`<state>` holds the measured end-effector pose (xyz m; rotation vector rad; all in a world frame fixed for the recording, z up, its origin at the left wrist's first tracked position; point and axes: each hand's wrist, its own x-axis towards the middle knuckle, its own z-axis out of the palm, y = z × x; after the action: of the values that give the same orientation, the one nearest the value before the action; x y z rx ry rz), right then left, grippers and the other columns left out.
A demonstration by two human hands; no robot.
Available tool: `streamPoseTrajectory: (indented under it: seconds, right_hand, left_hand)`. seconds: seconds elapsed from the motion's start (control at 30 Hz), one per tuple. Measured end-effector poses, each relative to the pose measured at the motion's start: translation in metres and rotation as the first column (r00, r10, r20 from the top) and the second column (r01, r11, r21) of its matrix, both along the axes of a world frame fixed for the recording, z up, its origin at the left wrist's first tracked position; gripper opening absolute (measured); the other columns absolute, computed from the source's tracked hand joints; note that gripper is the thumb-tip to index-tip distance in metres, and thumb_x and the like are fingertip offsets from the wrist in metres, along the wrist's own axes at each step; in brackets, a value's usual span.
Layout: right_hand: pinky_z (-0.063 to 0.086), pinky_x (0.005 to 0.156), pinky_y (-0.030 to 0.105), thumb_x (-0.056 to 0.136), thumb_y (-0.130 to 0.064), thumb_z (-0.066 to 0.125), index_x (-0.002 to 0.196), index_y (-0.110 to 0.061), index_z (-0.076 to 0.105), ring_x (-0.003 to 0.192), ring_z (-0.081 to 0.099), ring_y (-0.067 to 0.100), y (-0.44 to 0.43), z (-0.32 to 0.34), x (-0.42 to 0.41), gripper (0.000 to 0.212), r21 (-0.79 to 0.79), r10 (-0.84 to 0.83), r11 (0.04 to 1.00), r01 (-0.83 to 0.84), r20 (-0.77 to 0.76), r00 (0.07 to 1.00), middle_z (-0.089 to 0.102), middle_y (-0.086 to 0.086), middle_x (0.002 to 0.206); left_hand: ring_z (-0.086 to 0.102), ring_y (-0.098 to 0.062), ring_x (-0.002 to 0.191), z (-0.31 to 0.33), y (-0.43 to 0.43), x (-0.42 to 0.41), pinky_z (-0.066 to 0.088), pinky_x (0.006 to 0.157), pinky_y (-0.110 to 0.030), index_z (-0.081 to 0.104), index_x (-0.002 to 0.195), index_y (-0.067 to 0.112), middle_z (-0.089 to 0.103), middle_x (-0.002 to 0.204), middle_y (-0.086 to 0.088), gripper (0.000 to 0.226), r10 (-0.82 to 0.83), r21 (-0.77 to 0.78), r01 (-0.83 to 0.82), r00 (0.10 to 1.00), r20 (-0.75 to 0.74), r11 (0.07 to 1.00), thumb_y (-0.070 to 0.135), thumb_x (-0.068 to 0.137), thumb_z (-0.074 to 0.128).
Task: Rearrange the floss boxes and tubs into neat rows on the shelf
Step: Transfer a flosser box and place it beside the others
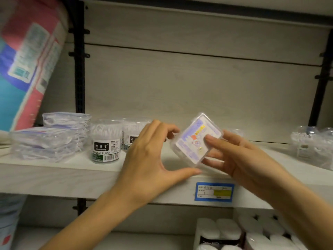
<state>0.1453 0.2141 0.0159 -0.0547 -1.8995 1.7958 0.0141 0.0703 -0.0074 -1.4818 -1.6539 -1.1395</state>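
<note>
Left of the gripped floss box (197, 139), 2 tubs (105, 141) and stacked packs (46, 141) block the shelf (54, 175); right of it, bare board until wrapped bundles (313, 145).

We are in a shop aisle: a blue price label (214, 192) on the shelf edge (54, 179), barcoded dental floss tubs (105, 141) in multiples, wrapped tissue rolls (219, 230) stocked below.

View: one head-worn wide-angle camera.
Facing: forward and slightly down, onto the shelf (54, 175) and its back panel (198, 83).
Nearness: close; left hand (149, 156), right hand (241, 159) and floss box (191, 145) sit mid-frame.
</note>
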Motion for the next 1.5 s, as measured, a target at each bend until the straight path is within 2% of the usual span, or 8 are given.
streamPoseTrajectory:
  seconds: [0.13, 0.3, 0.47, 0.63, 0.83, 1.07, 1.3, 1.5]
  right_hand:
    - [0.056, 0.064, 0.02, 0.058, -0.032, 0.071, 0.11, -0.006, 0.059, 0.075, 0.071, 0.014, 0.016, 0.028, -0.003, 0.06, 0.237, -0.051, 0.971, 0.038, 0.048, 0.998, 0.074, 0.007, 0.089]
    - [0.052, 0.058, 0.015, 0.071, -0.028, 0.061, 0.094, -0.01, 0.067, 0.067, 0.066, 0.01, 0.023, 0.053, -0.009, 0.03, 0.466, 0.018, 0.875, -0.133, 0.243, 0.97, 0.071, 0.002, 0.079]
    - [0.05, 0.056, 0.013, 0.074, -0.029, 0.059, 0.092, -0.013, 0.066, 0.065, 0.066, 0.007, 0.012, 0.054, -0.016, 0.026, 0.558, 0.049, 0.801, -0.217, 0.3, 0.953, 0.071, -0.001, 0.077]
    - [0.047, 0.09, 0.014, 0.078, -0.057, 0.056, 0.12, -0.032, 0.055, 0.109, 0.06, 0.0, 0.012, 0.038, 0.002, 0.049, 0.668, -0.052, 0.744, 0.031, 0.012, 0.999, 0.064, -0.017, 0.117]
    - [0.048, 0.088, 0.015, 0.063, -0.054, 0.071, 0.126, -0.038, 0.048, 0.109, 0.058, 0.003, -0.005, -0.008, 0.005, 0.069, 0.814, -0.069, 0.532, 0.232, -0.231, 0.97, 0.059, -0.022, 0.119]
    - [0.048, 0.083, 0.01, 0.063, -0.06, 0.068, 0.123, -0.041, 0.049, 0.102, 0.062, 0.001, -0.056, -0.016, -0.03, 0.065, 0.792, -0.043, 0.549, 0.269, -0.294, 0.955, 0.062, -0.024, 0.114]
    - [0.052, 0.074, 0.013, 0.074, -0.048, 0.062, 0.116, -0.031, 0.05, 0.098, 0.063, -0.002, -0.148, -0.001, -0.11, 0.047, 0.675, -0.044, 0.692, 0.257, -0.316, 0.948, 0.065, -0.018, 0.108]
    - [0.051, 0.091, 0.027, 0.081, -0.042, 0.058, 0.121, -0.021, 0.046, 0.101, 0.062, 0.008, -0.19, 0.015, -0.176, 0.046, 0.619, -0.161, 0.72, 0.313, -0.291, 0.943, 0.061, -0.006, 0.116]
  left_hand:
    - [0.048, 0.006, 0.094, 0.007, -0.005, -0.005, 0.036, 0.08, -0.004, 0.052, 0.109, 0.03, 0.052, 0.102, 0.019, 0.062, -0.082, -0.071, 0.09, 0.992, 0.097, 0.993, 0.066, 0.06, 0.062]
    - [0.046, 0.005, 0.112, 0.02, -0.008, -0.013, 0.033, 0.091, -0.002, 0.039, 0.134, 0.035, 0.047, 0.127, 0.021, 0.08, -0.194, -0.195, 0.218, 0.971, 0.137, 0.956, 0.048, 0.064, 0.075]
    - [0.053, -0.004, 0.109, 0.02, -0.009, -0.009, 0.039, 0.091, -0.009, 0.053, 0.125, 0.03, 0.057, 0.115, 0.016, 0.068, -0.246, -0.243, 0.266, 0.963, 0.108, 0.933, 0.039, 0.064, 0.081]
    - [0.053, 0.0, 0.108, 0.013, -0.022, -0.012, 0.04, 0.089, -0.01, 0.054, 0.12, 0.036, 0.057, 0.113, 0.022, 0.064, -0.207, -0.16, 0.241, 0.957, 0.201, 0.957, 0.049, 0.06, 0.073]
    - [0.054, 0.002, 0.104, 0.005, -0.051, -0.017, 0.038, 0.084, -0.004, 0.054, 0.121, 0.041, 0.059, 0.115, 0.024, 0.068, -0.187, -0.15, 0.243, 0.931, 0.314, 0.958, 0.043, 0.058, 0.081]
    - [0.055, 0.001, 0.108, -0.001, -0.105, -0.04, 0.044, 0.089, -0.011, 0.051, 0.123, 0.041, 0.06, 0.117, 0.024, 0.068, -0.146, -0.144, 0.214, 0.915, 0.377, 0.966, 0.043, 0.06, 0.077]
    - [0.055, 0.006, 0.113, 0.032, -0.192, -0.104, 0.045, 0.096, -0.015, 0.049, 0.124, 0.033, 0.061, 0.119, 0.019, 0.057, -0.144, -0.134, 0.242, 0.852, 0.503, 0.961, 0.038, 0.07, 0.067]
    - [0.045, -0.002, 0.122, 0.051, -0.209, -0.149, 0.038, 0.101, -0.024, 0.032, 0.141, 0.029, 0.042, 0.134, 0.017, 0.059, -0.011, -0.175, 0.114, 0.864, 0.503, 0.978, 0.036, 0.088, 0.054]
